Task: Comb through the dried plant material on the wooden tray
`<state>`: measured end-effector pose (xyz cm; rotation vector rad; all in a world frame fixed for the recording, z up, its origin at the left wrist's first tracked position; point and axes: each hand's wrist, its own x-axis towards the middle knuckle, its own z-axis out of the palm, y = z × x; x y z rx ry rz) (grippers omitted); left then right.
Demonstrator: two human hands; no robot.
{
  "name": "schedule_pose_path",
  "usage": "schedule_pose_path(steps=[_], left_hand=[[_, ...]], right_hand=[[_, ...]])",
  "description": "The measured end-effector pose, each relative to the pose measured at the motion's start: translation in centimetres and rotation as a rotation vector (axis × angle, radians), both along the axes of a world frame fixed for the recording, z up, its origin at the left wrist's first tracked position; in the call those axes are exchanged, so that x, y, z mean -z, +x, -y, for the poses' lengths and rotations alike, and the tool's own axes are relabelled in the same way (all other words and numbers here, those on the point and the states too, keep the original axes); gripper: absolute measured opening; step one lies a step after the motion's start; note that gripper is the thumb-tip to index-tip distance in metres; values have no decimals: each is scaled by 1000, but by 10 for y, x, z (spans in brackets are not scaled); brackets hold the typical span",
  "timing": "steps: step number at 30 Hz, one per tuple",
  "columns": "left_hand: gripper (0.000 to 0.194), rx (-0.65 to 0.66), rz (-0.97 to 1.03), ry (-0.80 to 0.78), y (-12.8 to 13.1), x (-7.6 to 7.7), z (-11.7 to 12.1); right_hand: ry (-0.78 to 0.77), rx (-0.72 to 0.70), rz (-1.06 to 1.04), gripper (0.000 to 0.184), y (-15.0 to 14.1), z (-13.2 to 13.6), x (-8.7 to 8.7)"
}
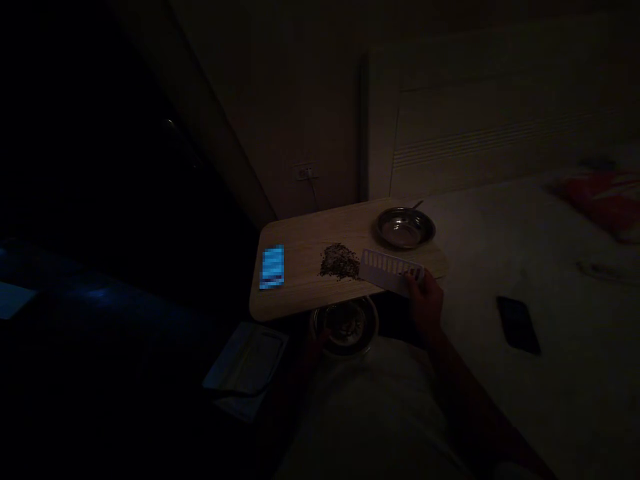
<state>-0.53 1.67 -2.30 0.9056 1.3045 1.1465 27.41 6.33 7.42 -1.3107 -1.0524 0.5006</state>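
My right hand (pixel 425 300) is closed on the right end of a flat, pale piece with a row of slots (pixel 384 267); its exact kind is unclear in the dim light. The piece's left end reaches a heap of small dark bits, like seeds (pixel 339 260), on the wooden tabletop (pixel 300 243). Below the table's front edge is a metal bowl (pixel 373 333) with some bits inside. My left hand (pixel 320 340), very dark, grips this bowl at its left rim, with the thumb over the edge.
A second metal bowl (pixel 405 228) with a handle sticking up behind it stands at the table's back right. A lit phone (pixel 272 267) lies on the left. On the bed rests a dark phone (pixel 519 325). A pale box-like object (pixel 247 367) sits low at left.
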Motion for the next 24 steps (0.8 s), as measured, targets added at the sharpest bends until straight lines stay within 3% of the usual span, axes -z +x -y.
schedule_pose_path(steps=[4, 11, 18, 24], left_hand=[[79, -16, 18, 17, -1, 2, -1], [75, -37, 71, -95, 0, 0, 1], [78, -80, 77, -11, 4, -7, 0], [78, -66, 24, 50, -1, 1, -2]], right_hand=[[25, 22, -39, 23, 7, 0, -2], [-9, -11, -68, 23, 17, 0, 2], [-17, 28, -88, 26, 16, -9, 8], [7, 11, -81, 25, 12, -13, 10]])
